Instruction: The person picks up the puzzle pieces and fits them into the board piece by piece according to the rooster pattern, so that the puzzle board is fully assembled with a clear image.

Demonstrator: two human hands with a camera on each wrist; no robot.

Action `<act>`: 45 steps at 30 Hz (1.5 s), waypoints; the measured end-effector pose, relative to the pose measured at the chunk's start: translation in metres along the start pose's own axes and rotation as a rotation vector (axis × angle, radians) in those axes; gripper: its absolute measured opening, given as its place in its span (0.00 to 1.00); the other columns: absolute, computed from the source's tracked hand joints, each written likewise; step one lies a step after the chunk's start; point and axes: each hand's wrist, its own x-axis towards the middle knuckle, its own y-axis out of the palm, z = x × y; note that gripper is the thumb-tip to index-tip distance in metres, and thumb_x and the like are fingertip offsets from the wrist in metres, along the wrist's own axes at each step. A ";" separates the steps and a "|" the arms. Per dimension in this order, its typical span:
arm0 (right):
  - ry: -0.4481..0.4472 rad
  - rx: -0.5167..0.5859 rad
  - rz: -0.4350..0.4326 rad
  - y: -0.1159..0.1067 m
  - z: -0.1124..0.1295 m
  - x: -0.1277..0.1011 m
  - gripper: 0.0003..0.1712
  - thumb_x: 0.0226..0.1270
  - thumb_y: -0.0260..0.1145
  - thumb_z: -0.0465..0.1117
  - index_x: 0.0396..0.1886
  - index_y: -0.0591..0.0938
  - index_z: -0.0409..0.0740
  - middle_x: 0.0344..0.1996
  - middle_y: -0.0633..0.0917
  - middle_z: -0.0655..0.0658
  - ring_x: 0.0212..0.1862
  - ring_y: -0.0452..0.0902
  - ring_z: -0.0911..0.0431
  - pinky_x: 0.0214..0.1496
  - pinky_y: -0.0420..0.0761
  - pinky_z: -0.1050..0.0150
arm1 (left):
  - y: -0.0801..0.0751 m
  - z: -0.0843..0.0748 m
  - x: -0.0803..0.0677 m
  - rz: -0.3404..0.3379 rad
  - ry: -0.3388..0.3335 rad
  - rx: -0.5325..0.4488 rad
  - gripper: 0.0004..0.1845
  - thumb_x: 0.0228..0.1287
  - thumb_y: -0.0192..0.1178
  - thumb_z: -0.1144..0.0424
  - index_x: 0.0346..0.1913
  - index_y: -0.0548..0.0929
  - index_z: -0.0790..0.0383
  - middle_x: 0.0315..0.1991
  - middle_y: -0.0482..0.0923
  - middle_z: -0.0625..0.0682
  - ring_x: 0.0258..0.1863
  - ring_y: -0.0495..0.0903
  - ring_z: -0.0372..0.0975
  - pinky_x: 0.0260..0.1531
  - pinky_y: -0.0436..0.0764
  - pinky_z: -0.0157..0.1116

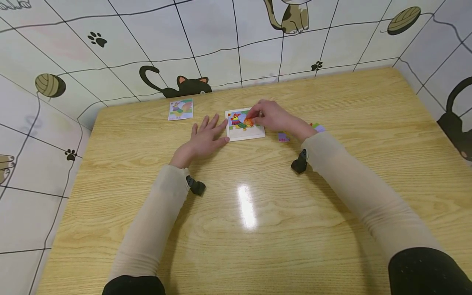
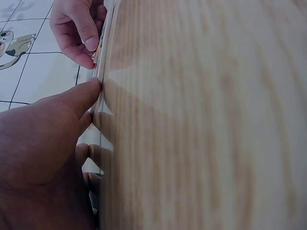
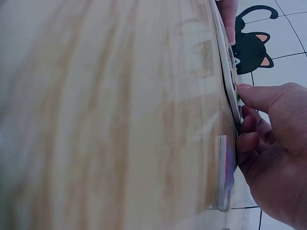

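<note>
Left hand [image 1: 205, 137] flat on desk [image 1: 258, 213], fingers spread, steadying tray [image 1: 246, 134] — right hand [image 1: 272, 116] fingers pinched on orange piece [image 1: 248, 121] there.

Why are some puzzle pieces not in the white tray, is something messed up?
Nothing looks broken or spilled. The puzzle tray is only part filled; its lower strip is bare. A few loose pieces lie beside the right hand, which presses an orange piece in. The left hand steadies the tray.

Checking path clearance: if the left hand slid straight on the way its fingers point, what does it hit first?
Probably the puzzle tray: the left hand lies flat, fingers aimed up and right, fingertips already at the tray's left edge. The right hand sits just beyond.
</note>
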 end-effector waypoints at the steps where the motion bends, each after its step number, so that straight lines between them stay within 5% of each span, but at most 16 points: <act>1: 0.002 0.003 -0.003 0.000 0.000 0.000 0.12 0.77 0.63 0.35 0.55 0.86 0.39 0.53 0.79 0.39 0.49 0.73 0.46 0.53 0.72 0.52 | 0.000 0.000 0.000 0.000 0.000 0.000 0.38 0.80 0.46 0.40 0.84 0.46 0.44 0.84 0.28 0.49 0.80 0.22 0.49 0.72 0.23 0.58; 21: 0.084 0.069 -0.048 0.000 -0.004 -0.001 0.08 0.74 0.67 0.37 0.47 0.86 0.39 0.47 0.84 0.41 0.44 0.77 0.48 0.46 0.73 0.57 | 0.001 -0.001 -0.001 0.000 0.007 -0.003 0.38 0.80 0.46 0.41 0.84 0.47 0.45 0.84 0.28 0.50 0.80 0.22 0.49 0.72 0.22 0.58; 45: 0.052 0.066 -0.064 -0.001 -0.004 -0.001 0.09 0.73 0.68 0.38 0.47 0.88 0.39 0.46 0.85 0.42 0.42 0.76 0.49 0.44 0.73 0.58 | 0.000 0.000 0.001 0.006 -0.003 0.001 0.38 0.80 0.46 0.40 0.84 0.46 0.44 0.84 0.28 0.49 0.80 0.21 0.49 0.72 0.22 0.58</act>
